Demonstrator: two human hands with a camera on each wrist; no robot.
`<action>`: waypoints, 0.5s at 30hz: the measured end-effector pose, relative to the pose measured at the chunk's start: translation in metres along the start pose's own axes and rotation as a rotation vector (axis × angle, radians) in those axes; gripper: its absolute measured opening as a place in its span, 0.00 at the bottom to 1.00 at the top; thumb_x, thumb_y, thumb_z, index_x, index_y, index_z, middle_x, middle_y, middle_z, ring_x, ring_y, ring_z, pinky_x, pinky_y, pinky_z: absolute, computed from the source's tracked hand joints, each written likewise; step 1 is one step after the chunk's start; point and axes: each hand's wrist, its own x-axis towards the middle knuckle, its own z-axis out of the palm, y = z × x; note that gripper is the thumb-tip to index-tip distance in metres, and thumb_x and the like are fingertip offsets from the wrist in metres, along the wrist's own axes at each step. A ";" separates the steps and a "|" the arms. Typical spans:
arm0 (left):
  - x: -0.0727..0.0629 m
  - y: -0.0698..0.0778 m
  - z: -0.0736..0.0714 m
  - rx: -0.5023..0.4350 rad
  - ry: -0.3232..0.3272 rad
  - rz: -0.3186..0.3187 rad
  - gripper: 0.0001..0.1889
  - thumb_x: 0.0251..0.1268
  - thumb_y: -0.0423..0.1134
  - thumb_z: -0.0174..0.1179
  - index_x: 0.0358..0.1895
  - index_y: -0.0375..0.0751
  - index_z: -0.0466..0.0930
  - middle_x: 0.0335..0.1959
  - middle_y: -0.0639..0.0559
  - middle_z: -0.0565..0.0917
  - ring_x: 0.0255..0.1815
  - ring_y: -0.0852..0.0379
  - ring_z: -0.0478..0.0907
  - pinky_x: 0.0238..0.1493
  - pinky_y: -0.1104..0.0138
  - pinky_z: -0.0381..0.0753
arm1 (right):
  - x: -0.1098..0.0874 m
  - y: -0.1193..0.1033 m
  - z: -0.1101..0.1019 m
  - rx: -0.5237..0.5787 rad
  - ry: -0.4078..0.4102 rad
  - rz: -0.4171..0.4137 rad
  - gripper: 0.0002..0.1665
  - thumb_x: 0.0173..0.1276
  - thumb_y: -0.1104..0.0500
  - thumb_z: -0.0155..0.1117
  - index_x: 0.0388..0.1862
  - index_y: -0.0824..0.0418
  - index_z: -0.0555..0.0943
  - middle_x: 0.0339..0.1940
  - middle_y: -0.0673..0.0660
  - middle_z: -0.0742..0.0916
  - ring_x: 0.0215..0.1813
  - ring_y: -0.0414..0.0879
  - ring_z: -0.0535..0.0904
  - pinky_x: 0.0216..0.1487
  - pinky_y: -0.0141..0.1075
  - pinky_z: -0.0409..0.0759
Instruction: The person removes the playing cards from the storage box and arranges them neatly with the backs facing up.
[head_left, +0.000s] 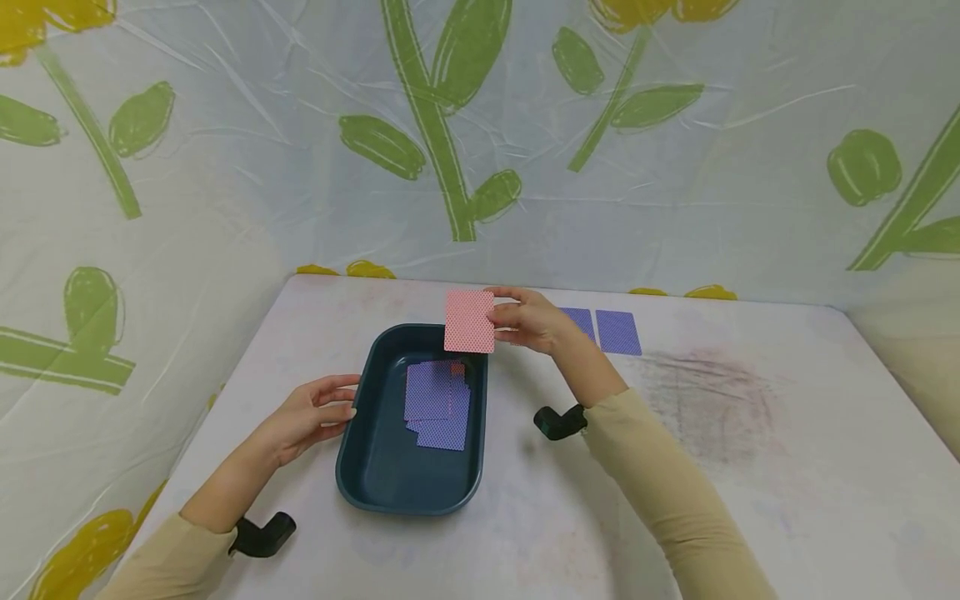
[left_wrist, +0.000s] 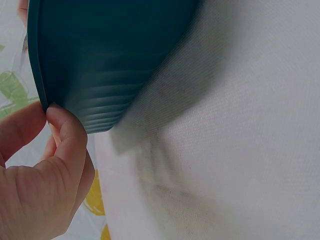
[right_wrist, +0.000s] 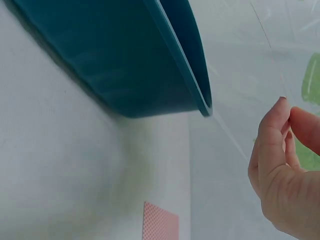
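A dark teal tray [head_left: 408,483] stands on the white table, with several blue-patterned playing cards [head_left: 438,400] overlapping inside and a bit of red showing among them. My left hand [head_left: 311,412] pinches the tray's left rim between thumb and finger, as the left wrist view shows up close. Over the tray's far right corner, my right hand [head_left: 525,321] holds a red-patterned playing card [head_left: 469,322] by its right edge, back facing me. In the right wrist view the right hand's fingertips meet beyond the tray rim, and the held card does not show there.
Right of the tray, two blue-patterned cards [head_left: 618,332] lie on the table, one partly behind my right hand. Another red-patterned card [right_wrist: 160,222] lies low in the right wrist view. Dark smudges [head_left: 708,404] mark the table's right side. A flower-printed sheet [head_left: 300,167] hangs behind.
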 end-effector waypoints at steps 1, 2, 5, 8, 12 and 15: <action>0.000 0.000 0.000 -0.001 -0.003 0.003 0.32 0.62 0.31 0.57 0.68 0.30 0.56 0.55 0.34 0.69 0.43 0.56 0.76 0.47 0.64 0.77 | 0.000 0.000 -0.002 0.011 0.007 0.003 0.33 0.66 0.73 0.51 0.70 0.64 0.58 0.40 0.56 0.77 0.37 0.43 0.77 0.33 0.31 0.78; 0.000 0.000 0.000 -0.004 -0.004 0.002 0.32 0.62 0.31 0.57 0.68 0.30 0.56 0.55 0.34 0.69 0.43 0.56 0.76 0.47 0.65 0.77 | -0.001 -0.001 -0.004 0.025 0.016 0.006 0.33 0.66 0.73 0.51 0.70 0.64 0.58 0.40 0.55 0.77 0.36 0.43 0.77 0.33 0.30 0.78; 0.000 0.000 0.000 -0.008 -0.004 0.002 0.32 0.62 0.31 0.57 0.68 0.30 0.56 0.56 0.34 0.69 0.43 0.56 0.76 0.47 0.65 0.77 | -0.003 -0.003 -0.010 0.065 0.038 0.006 0.34 0.66 0.73 0.50 0.71 0.65 0.57 0.40 0.55 0.77 0.36 0.42 0.78 0.33 0.30 0.78; 0.000 0.000 0.000 -0.004 -0.001 0.002 0.32 0.62 0.31 0.57 0.68 0.30 0.56 0.55 0.35 0.69 0.43 0.56 0.76 0.46 0.65 0.77 | -0.005 -0.005 -0.015 0.105 0.049 -0.002 0.34 0.66 0.74 0.50 0.71 0.66 0.56 0.41 0.56 0.77 0.37 0.43 0.78 0.35 0.31 0.79; 0.000 0.000 0.000 0.001 0.000 0.002 0.32 0.62 0.31 0.58 0.68 0.30 0.56 0.54 0.37 0.70 0.43 0.56 0.76 0.46 0.65 0.77 | -0.007 -0.007 -0.022 0.139 0.052 -0.004 0.34 0.67 0.73 0.50 0.71 0.67 0.55 0.43 0.56 0.76 0.38 0.44 0.79 0.37 0.32 0.79; 0.000 0.000 0.001 -0.001 -0.005 0.007 0.32 0.62 0.31 0.58 0.68 0.30 0.56 0.54 0.36 0.70 0.43 0.56 0.76 0.46 0.65 0.77 | -0.009 -0.008 -0.029 0.166 0.058 -0.003 0.33 0.67 0.73 0.50 0.71 0.67 0.55 0.42 0.56 0.78 0.37 0.44 0.80 0.37 0.32 0.80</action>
